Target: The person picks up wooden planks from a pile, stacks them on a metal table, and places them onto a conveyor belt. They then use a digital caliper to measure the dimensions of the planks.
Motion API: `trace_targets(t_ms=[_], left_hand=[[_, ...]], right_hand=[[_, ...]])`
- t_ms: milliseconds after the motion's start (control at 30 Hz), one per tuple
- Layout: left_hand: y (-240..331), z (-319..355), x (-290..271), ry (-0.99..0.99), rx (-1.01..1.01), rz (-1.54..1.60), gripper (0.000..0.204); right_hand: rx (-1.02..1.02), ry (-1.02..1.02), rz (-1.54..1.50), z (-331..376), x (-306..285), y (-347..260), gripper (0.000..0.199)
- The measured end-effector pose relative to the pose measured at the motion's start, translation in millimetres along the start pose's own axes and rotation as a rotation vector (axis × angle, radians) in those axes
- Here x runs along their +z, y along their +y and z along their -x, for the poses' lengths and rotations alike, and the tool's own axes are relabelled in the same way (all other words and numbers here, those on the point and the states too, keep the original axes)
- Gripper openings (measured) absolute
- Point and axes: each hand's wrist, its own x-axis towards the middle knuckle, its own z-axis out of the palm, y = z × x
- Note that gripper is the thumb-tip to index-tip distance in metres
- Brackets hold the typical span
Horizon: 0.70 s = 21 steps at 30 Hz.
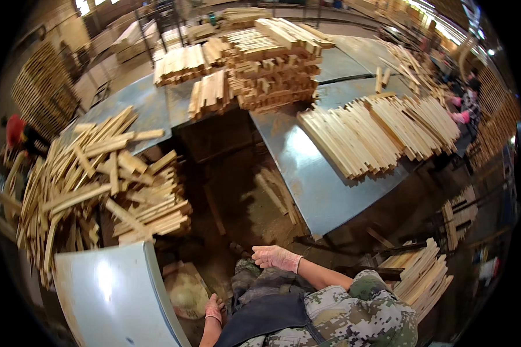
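Observation:
My right hand [275, 258], in a pale pink knit glove, is held in front of my body above the dark trousers. Its fingers are loosely bent and nothing shows in them. Low down, my left hand [214, 306], gloved the same way, hangs beside the metal tabletop [107, 289] at the near left. Its fingers are partly extended, with no object seen in them. Close to that hand lies a pale, rounded object [188, 294] on the floor, its kind unclear. Neither hand touches any wood.
A messy heap of wooden strips [92, 179] lies at left. Rows of strips [382, 130] cover part of the right metal table [330, 211], and a tall stack [275, 75] stands behind. More strips [425, 274] lie right. A co-worker [469, 110] in pink gloves stands far right.

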Motion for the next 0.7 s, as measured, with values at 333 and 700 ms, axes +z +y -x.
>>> trace_targets(t_ms=[333, 700], left_hand=[[291.0, -100.6, 163.8, -0.264, 0.782, -1.115, 0.046], [546.2, -61.4, 283.8, -0.34, 0.439, -0.368, 0.054]], right_hand=[[-0.158, 0.236, -0.056, -129.9, -39.3, -165.1, 0.067], [-0.309, 0.419, 0.329, -377.8, -21.9, -420.6, 0.101]])
